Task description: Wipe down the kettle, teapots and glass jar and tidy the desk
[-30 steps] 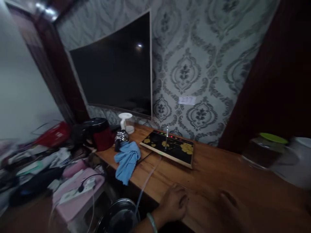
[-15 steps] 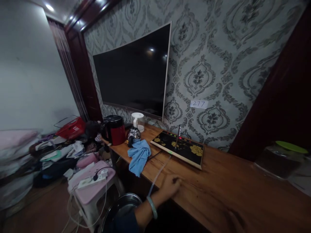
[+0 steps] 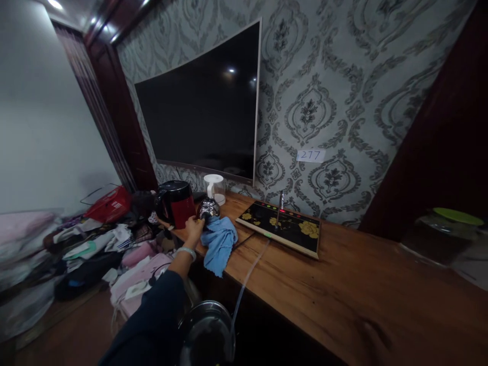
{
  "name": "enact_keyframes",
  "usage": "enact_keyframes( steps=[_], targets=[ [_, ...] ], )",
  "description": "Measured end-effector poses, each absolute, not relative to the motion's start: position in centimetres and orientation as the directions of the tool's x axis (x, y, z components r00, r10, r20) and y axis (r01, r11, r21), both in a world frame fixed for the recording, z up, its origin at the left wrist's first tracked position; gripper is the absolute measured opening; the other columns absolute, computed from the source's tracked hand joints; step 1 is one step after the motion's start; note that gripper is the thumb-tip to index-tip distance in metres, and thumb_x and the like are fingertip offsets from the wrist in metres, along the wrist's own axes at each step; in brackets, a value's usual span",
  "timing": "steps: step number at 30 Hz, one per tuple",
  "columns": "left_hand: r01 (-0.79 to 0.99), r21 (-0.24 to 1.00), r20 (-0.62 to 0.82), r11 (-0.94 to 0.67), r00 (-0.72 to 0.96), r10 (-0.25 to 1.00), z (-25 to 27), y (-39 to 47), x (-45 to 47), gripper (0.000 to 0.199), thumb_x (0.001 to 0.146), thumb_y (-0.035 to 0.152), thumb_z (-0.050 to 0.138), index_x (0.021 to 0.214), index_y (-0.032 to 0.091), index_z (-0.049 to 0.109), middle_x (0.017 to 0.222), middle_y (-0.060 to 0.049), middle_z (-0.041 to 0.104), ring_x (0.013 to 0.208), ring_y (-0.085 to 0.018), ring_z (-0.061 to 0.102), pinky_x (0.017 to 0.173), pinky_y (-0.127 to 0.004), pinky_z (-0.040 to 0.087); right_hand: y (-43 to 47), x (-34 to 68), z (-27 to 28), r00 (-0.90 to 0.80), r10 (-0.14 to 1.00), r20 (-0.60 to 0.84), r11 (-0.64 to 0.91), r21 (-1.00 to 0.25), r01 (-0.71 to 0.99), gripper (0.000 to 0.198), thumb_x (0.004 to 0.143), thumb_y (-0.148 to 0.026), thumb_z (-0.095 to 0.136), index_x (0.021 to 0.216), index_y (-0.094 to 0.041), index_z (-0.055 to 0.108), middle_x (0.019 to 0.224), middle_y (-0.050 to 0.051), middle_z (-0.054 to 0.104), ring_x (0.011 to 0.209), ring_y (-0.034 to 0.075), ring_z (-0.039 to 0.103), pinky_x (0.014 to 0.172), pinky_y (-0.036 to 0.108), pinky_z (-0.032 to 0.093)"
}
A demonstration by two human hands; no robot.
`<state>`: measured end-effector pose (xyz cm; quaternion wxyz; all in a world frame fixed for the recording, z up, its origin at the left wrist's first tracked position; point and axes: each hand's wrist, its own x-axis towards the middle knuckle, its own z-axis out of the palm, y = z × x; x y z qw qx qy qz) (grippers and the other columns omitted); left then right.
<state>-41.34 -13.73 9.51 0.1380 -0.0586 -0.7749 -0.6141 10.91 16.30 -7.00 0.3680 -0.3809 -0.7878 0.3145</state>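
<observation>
My left hand (image 3: 195, 227), with a pale bangle (image 3: 186, 252) on its wrist, stretches out to the far left part of the wooden counter. Its fingers are closed at the dark handle of a small shiny silver teapot (image 3: 209, 207). A crumpled blue cloth (image 3: 220, 243) lies just right of the hand and hangs over the counter's front edge. Behind the hand stands a red and black electric kettle (image 3: 182, 207). A clear glass jug with a white lid and handle (image 3: 216, 189) is behind the teapot. My right hand is out of view.
A black panel with yellow flowers and a slim metal tap (image 3: 282, 221) sits on the counter (image 3: 305, 295). Its clear hose (image 3: 247, 277) runs down to a metal pot (image 3: 209, 330) below. A green-lidded jar (image 3: 444, 236) stands right; a pink stool (image 3: 131, 295) is at left.
My left hand has moved left and away from me, from the counter's front edge below the panel to the teapot's handle. The view has shifted slightly.
</observation>
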Motion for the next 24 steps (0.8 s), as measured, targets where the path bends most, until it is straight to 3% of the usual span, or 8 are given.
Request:
enact_keyframes(
  steps=[2, 5, 9, 18, 24],
  targets=[
    [0.219, 0.949, 0.232, 0.225, -0.972, -0.034, 9.0, -13.7, -42.4, 0.016, 0.061, 0.027, 0.072, 0.071, 0.016, 0.068, 0.073, -0.01, 0.07, 0.089, -0.032, 0.07, 0.082, -0.04, 0.052, 16.3, 10.9, -6.9, -0.424, 0.841, 0.336, 0.502, -0.776, 0.382, 0.031, 0.081, -0.055, 0.055, 0.089, -0.029, 0.072, 0.088, 0.009, 0.077, 0.095, 0.033, 0.072, 0.087, 0.047, 0.057],
    [0.167, 0.967, 0.156, 0.192, -0.985, 0.072, 8.4, -13.1, -43.7, 0.023, 0.059, 0.037, 0.075, 0.059, 0.018, 0.064, 0.055, -0.003, 0.062, 0.066, -0.024, 0.066, 0.064, -0.032, 0.05, 16.2, 11.0, -6.6, -0.419, 0.845, 0.332, 0.499, -0.774, 0.391, 0.031, 0.079, -0.054, 0.058, 0.089, -0.029, 0.072, 0.09, 0.007, 0.078, 0.097, 0.033, 0.072, 0.087, 0.044, 0.057],
    [0.093, 0.986, 0.069, 0.137, -0.983, 0.171, 8.3, -12.0, -45.2, 0.033, 0.056, 0.047, 0.075, 0.059, 0.017, 0.062, 0.047, -0.001, 0.058, 0.049, -0.017, 0.057, 0.052, -0.029, 0.044, 15.9, 10.9, -6.2, -0.382, 0.865, 0.324, 0.475, -0.774, 0.419, 0.036, 0.08, -0.055, 0.055, 0.089, -0.026, 0.074, 0.093, 0.009, 0.079, 0.093, 0.033, 0.072, 0.084, 0.045, 0.058],
    [0.082, 0.995, 0.069, 0.062, -0.978, 0.195, 8.7, -11.6, -46.1, 0.033, 0.057, 0.047, 0.07, 0.05, 0.02, 0.052, 0.045, 0.001, 0.055, 0.046, -0.015, 0.055, 0.049, -0.027, 0.044, 14.2, 9.5, -3.3, -0.303, 0.909, 0.287, 0.398, -0.814, 0.424, 0.04, 0.078, -0.056, 0.051, 0.084, -0.024, 0.075, 0.094, 0.011, 0.08, 0.094, 0.032, 0.073, 0.088, 0.044, 0.058],
    [0.148, 0.987, 0.131, 0.065, -0.969, 0.21, 9.3, -12.9, -44.9, 0.034, 0.056, 0.05, 0.071, 0.057, 0.019, 0.058, 0.05, -0.001, 0.061, 0.05, -0.016, 0.057, 0.052, -0.028, 0.047, 13.3, 8.8, -0.9, -0.285, 0.931, 0.227, 0.324, -0.872, 0.367, 0.039, 0.074, -0.056, 0.052, 0.083, -0.025, 0.074, 0.095, 0.011, 0.08, 0.095, 0.031, 0.074, 0.091, 0.043, 0.058]
  ],
)
